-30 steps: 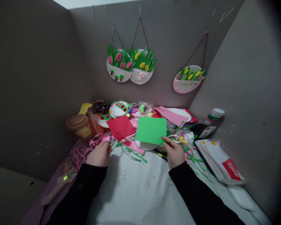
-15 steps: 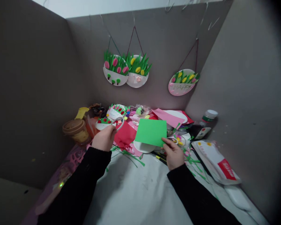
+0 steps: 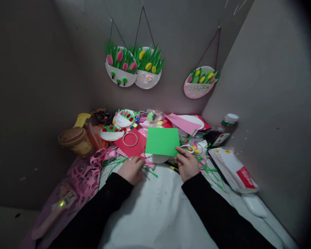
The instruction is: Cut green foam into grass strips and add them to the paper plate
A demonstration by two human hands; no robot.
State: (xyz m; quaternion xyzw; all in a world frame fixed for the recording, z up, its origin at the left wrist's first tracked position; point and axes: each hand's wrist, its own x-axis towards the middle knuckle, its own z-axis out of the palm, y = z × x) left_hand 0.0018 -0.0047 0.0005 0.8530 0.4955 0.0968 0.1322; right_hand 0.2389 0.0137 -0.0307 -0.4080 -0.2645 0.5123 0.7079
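A rectangular sheet of green paper point(image 3: 162, 141) is held up by my right hand point(image 3: 188, 164), whose thumb and fingers pinch its lower right corner. My left hand point(image 3: 131, 169) is just below and left of the sheet, over the green paper scraps point(image 3: 151, 172). Its fingers reach forward, loosely apart, with nothing visible in them. A white ring point(image 3: 130, 134), like a roll of tape, lies on red paper point(image 3: 134, 148) beyond that hand. Behind the green sheet a white paper plate point(image 3: 158, 158) is partly hidden.
Decorated plates point(image 3: 148, 79) hang on the grey wall. A brown-lidded cup point(image 3: 72, 136) and pink cut-out netting point(image 3: 86, 173) are at left. Pink paper point(image 3: 182, 123) lies at the back. A bottle point(image 3: 228, 121), a white and red packet point(image 3: 234, 169) and a glue gun point(image 3: 53, 214) lie at the sides.
My left hand has let go of the white ring, which now lies on the red paper, and has moved down and right toward the green sheet. The view has tilted down.
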